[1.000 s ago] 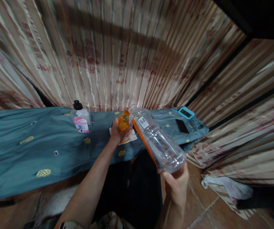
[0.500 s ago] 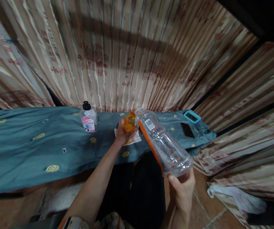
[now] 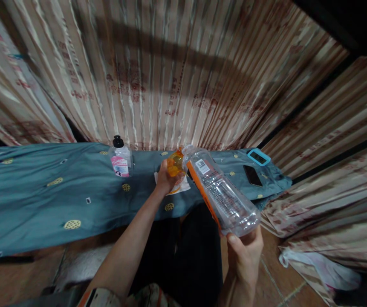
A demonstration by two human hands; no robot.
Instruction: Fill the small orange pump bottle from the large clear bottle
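2 hands | right hand (image 3: 245,251): clear ribbed bottle (image 3: 223,198) | left hand (image 3: 166,179): orange cup (image 3: 174,166)

Centre frame: left hand (image 3: 165,180) grips small orange container (image 3: 174,165) on teal cloth (image 3: 42,196). Right hand (image 3: 245,256), lower right, holds tilted clear bottle (image 3: 221,197), mouth at container. Soap bottle (image 3: 121,157) left of centre; phone (image 3: 252,175) right.

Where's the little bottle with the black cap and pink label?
In the head view, the small bottle stands upright on the blue-green cloth, left of centre, close to the striped curtain and left of the left hand.
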